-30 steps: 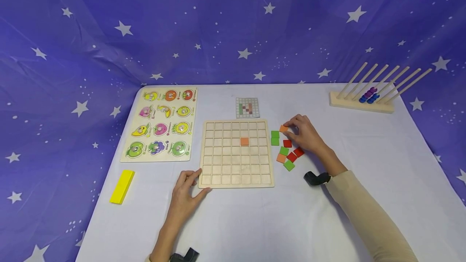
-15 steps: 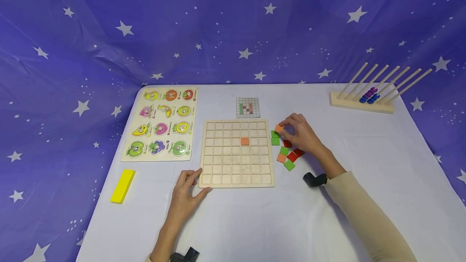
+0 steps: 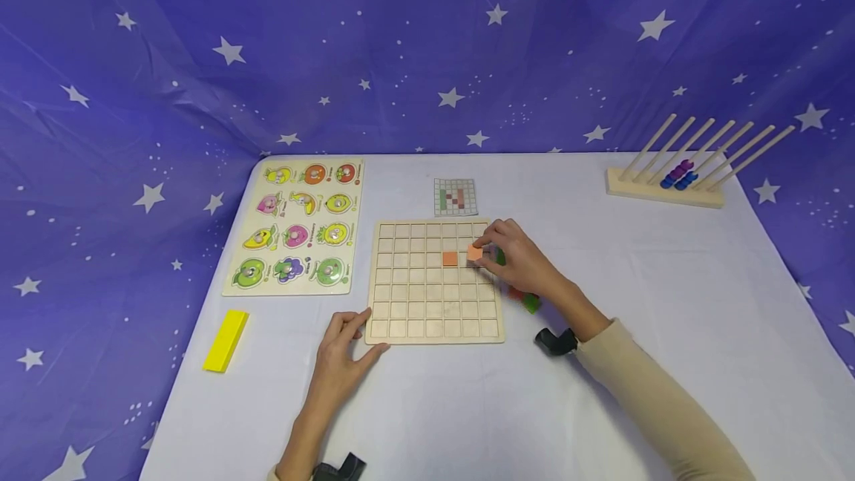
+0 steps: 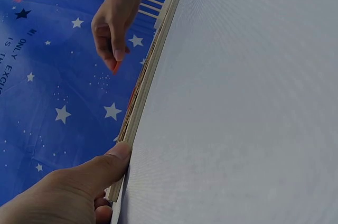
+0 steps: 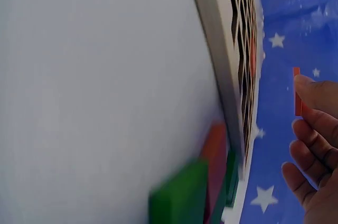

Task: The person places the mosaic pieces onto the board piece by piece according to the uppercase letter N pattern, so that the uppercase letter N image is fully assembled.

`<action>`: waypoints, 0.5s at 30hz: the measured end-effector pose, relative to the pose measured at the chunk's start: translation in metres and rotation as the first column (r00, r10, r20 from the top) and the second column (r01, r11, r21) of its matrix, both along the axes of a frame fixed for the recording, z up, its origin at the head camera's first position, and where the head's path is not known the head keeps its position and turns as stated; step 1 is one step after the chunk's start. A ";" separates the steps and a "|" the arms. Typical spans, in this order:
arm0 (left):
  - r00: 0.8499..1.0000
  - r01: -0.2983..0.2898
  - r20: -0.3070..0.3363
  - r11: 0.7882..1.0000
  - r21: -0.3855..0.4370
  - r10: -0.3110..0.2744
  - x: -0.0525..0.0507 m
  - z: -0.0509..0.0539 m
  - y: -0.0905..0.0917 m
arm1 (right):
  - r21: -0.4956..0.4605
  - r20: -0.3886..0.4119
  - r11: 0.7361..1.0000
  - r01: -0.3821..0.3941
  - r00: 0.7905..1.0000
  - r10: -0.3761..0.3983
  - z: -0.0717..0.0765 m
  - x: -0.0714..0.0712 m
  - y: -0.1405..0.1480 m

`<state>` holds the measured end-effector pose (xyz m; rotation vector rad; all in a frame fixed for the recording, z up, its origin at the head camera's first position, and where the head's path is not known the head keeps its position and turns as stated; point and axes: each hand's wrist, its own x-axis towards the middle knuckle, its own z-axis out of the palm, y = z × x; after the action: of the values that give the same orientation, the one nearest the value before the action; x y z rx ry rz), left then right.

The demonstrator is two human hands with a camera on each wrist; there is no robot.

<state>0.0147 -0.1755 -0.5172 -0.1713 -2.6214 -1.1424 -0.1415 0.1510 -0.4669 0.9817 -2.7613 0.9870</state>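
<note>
A square wooden grid board (image 3: 434, 310) lies on the table, with one orange square tile (image 3: 450, 259) sitting in a cell right of its middle. My right hand (image 3: 524, 258) is over the board's right side and pinches a second orange tile (image 3: 475, 252) between thumb and fingers. In the right wrist view that pinched tile (image 5: 297, 92) is seen edge-on, held above the board. My left hand (image 3: 342, 355) holds the board's near left corner, its thumb (image 4: 119, 152) against the front edge. Green tiles (image 3: 531, 303) and others lie right of the board, partly hidden under my right arm.
Behind the board lies a small printed pattern card (image 3: 456, 197). A fruit puzzle board (image 3: 350, 228) lies at the left, with a yellow block (image 3: 225, 341) in front of it. At the far right stands a wooden rack with upright pegs and several beads (image 3: 661, 191).
My right hand has lifted the orange tile from the loose tiles and carried it left, over the right part of the board. My left hand stays at the corner.
</note>
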 end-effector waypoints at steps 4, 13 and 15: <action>1.000 0.002 0.006 1.000 -0.001 -0.002 0.000 0.000 0.000 | -0.026 -0.010 0.999 -0.043 0.999 0.043 -0.002 0.005 -0.012; 1.000 -0.002 0.011 1.000 -0.006 0.002 0.001 0.001 0.000 | -0.021 0.018 0.997 -0.079 0.997 0.080 -0.009 0.010 -0.025; 1.000 -0.003 0.013 1.000 -0.008 0.003 0.001 0.001 0.000 | -0.017 0.020 0.997 -0.081 0.996 0.081 -0.010 0.011 -0.026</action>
<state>0.0153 -0.1754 -0.5165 -0.1619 -2.6366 -1.1363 -0.1306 0.1253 -0.4766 1.0957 -2.7446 1.0347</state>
